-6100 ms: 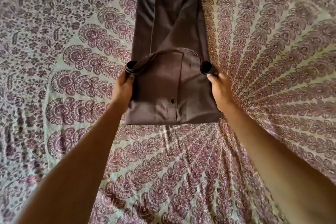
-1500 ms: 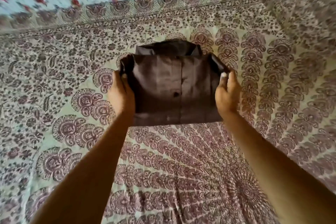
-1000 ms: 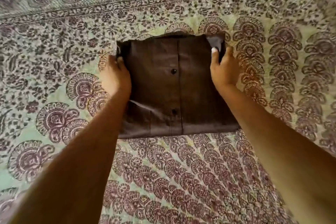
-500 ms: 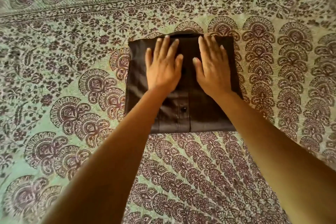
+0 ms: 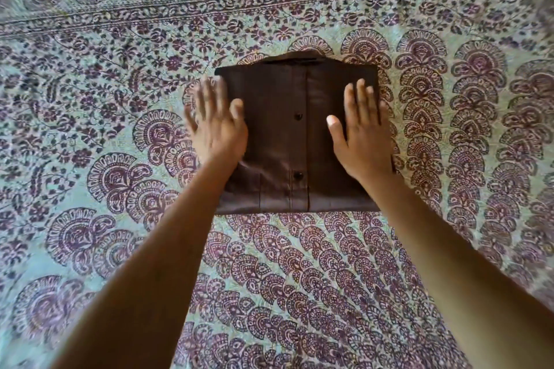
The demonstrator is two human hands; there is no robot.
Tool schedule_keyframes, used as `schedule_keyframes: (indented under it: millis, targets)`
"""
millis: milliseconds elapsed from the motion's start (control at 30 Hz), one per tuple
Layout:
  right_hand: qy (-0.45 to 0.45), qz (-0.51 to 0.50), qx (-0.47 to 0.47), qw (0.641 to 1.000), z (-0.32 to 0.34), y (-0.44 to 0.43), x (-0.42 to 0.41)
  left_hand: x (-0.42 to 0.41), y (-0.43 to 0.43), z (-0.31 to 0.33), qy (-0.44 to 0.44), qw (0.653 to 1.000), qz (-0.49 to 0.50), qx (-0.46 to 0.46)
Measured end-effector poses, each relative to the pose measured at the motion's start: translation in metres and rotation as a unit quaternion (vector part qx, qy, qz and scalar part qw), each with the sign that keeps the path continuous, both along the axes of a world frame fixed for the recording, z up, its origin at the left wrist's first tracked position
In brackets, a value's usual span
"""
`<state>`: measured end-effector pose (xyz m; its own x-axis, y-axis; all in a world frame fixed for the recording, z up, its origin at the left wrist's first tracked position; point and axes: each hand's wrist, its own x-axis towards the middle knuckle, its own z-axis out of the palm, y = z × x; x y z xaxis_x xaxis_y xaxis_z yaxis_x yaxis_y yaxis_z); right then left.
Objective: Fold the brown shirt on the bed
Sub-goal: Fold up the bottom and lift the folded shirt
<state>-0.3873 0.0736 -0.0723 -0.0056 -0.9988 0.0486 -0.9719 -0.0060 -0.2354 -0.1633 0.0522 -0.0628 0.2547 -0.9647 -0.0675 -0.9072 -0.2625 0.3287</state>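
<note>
**One folded shirt under two flat hands**

Sheet (image 5: pixel 90 135): one, pale green with maroon paisley print, covering the bed across the whole view.

Left hand (image 5: pixel 216 126): one, motion-blurred, fingers straight and spread, holding nothing. It lies over the shirt's left edge and partly over the sheet.

Shirt (image 5: pixel 274 135): one, brown, folded to a compact rectangle. It lies flat on the sheet at centre, placket up.

Buttons (image 5: pixel 297 116): two, dark, in line down the placket, between the hands.

Right hand (image 5: pixel 361 133): one, palm down, fingers straight, gripping nothing, resting on the shirt's right side.
</note>
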Motion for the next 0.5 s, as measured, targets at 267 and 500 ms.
schedule_keyframes:
  millis: [267,500]
  targets:
    - [0.029,0.0,0.044,0.999,-0.018,0.033,-0.023,-0.005,0.069,-0.026,-0.059,0.99,-0.127,0.02]
    - [0.0,-0.082,0.075,0.994,-0.011,0.044,-0.018,0.024,0.056,-0.006,0.02,0.996,0.068,0.051]
